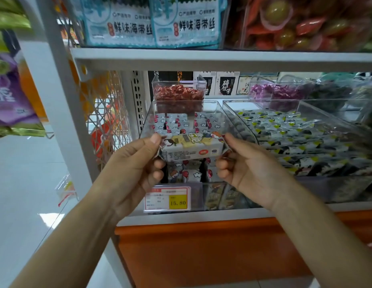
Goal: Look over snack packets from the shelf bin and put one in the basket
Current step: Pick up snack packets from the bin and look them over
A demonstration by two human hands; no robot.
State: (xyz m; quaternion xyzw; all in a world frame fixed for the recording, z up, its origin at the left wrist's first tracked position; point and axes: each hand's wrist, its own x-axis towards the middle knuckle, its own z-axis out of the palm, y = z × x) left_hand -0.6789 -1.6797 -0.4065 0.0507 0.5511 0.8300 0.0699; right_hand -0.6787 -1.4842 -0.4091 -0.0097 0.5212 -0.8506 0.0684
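Shelf bin (220,108) behind, left hand (135,169) and right hand (249,169) pinch a cartoon-printed packet (191,149).

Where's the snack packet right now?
Head view, centre: snack packet pinched at both ends by left hand and right hand, in front of the clear bin, above the price tag.

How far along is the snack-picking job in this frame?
Done: one packet is out of the clear bin. In hand: the left hand and right hand pinch its ends, printed side toward the camera, for a look. Left: dropping one in the basket, which is not in view.
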